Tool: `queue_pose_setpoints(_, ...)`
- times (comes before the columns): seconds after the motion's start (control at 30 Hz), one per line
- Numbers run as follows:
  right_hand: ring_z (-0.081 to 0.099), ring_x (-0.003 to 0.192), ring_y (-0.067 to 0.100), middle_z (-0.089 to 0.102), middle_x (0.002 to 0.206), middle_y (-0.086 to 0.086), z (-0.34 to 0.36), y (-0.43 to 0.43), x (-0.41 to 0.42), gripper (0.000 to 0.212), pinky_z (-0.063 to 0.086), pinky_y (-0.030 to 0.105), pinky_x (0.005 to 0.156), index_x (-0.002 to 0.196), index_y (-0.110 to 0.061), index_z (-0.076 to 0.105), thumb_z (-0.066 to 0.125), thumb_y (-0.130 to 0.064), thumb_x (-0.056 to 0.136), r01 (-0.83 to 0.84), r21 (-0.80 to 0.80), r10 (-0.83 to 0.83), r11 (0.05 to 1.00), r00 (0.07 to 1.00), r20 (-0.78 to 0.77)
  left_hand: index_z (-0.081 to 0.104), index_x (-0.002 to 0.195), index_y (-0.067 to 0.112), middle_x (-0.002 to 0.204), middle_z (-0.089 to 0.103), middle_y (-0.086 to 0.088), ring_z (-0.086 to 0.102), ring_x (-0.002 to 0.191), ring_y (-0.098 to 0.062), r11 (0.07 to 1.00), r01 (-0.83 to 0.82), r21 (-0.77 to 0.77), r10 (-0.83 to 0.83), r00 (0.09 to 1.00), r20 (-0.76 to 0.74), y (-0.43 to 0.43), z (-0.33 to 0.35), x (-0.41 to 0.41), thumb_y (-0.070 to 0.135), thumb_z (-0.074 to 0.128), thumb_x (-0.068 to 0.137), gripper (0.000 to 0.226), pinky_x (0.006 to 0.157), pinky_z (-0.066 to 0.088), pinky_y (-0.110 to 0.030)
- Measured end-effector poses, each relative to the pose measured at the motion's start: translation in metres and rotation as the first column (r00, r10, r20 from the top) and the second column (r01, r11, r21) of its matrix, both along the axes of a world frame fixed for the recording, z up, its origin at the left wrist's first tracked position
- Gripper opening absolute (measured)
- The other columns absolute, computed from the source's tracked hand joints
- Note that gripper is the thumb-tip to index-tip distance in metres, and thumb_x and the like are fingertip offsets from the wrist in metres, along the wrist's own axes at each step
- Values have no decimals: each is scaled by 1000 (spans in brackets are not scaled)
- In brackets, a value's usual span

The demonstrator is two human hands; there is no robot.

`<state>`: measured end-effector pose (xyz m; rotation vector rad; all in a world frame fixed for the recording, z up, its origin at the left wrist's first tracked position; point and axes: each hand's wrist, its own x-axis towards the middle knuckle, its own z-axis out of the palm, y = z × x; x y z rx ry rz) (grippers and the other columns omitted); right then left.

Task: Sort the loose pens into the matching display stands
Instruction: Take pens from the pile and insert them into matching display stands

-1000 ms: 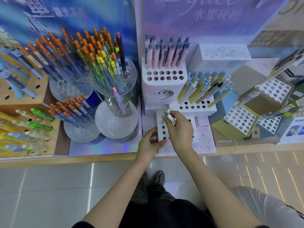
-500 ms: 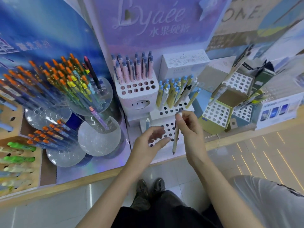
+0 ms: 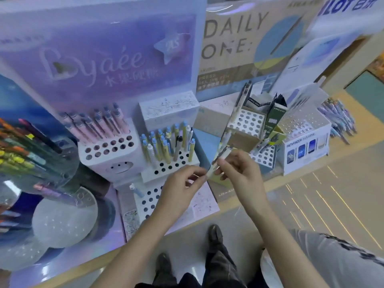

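A pale cream pen point(image 3: 218, 162) is held tilted in front of the stands. My right hand point(image 3: 235, 165) grips its middle and upper part, and my left hand point(image 3: 182, 181) pinches its lower tip. Below my left hand lies the low white stand point(image 3: 148, 201) with many bare holes and one blue-capped pen point(image 3: 136, 190). Behind it stands the white stand point(image 3: 166, 166) of yellow and blue-capped pens, and farther left the taller stand point(image 3: 110, 149) of pink pens. The cardboard stands point(image 3: 248, 122) with round holes sit to the right.
Round clear tiers point(image 3: 64, 220) with orange-capped pens fill the left. A white box marked PATHFINDER point(image 3: 305, 150) stands at the right, with a heap of pens point(image 3: 338, 119) beyond it. The shelf's wooden front edge point(image 3: 270, 185) runs across, with tiled floor and my shoes below.
The view has swung to the right. My right hand lifted the pen from over the low stand and tilted it; my left hand left the stand and took the pen's lower tip.
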<state>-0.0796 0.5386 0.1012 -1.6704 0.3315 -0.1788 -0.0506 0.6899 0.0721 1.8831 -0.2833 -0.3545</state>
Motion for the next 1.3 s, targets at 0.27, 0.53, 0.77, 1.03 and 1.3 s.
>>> queue_pose_setpoints(0.27, 67, 79, 23, 67, 83, 12, 24, -109, 59, 7, 55, 28, 72, 87, -12, 56, 59, -12, 93, 226, -101, -201, 969, 956, 212, 60, 99, 23, 103, 61, 6, 57, 82, 7, 980, -197, -31, 198, 980, 22, -81, 6, 31, 11, 65, 88, 17, 72, 46, -12)
queue_pose_setpoints(0.53, 66, 77, 14, 67, 79, 5, 18, -127, 102, 9, 54, 42, 75, 88, -7, 55, 58, -14, 94, -38, -249, 87, 968, 978, 190, 57, 105, 22, 106, 56, 5, 55, 85, 10, 898, -438, 52, 437, 899, 29, -126, -9, 51, 15, 68, 86, 23, 70, 45, -9)
queue_pose_setpoints(0.77, 66, 76, 12, 65, 79, -5, 16, -134, 109, 10, 53, 38, 71, 87, -20, 54, 58, -14, 94, -91, -394, 189, 914, 958, 217, 62, 109, 15, 106, 62, 2, 60, 94, -12, 894, -430, 127, 429, 903, 33, -131, -16, 63, 18, 71, 84, 27, 81, 50, -29)
queue_pose_setpoints(1.03, 57, 71, 13, 66, 75, 6, 17, -116, 121, 10, 44, 22, 63, 93, -2, 63, 62, -11, 88, -140, -594, 371, 792, 883, 287, 62, 92, 26, 96, 65, 5, 61, 90, -8, 900, -420, 119, 419, 907, 31, -131, -19, 65, 16, 70, 84, 16, 74, 45, -13)
queue_pose_setpoints(1.3, 63, 71, 23, 68, 79, 7, -5, -102, 115, 10, 48, 33, 66, 88, -4, 66, 66, -14, 87, -36, -570, 174, 821, 967, 188, 62, 91, 23, 95, 67, 1, 62, 89, -9, 907, -409, 106, 407, 913, 32, -129, -17, 64, 16, 71, 83, 14, 77, 50, -23)
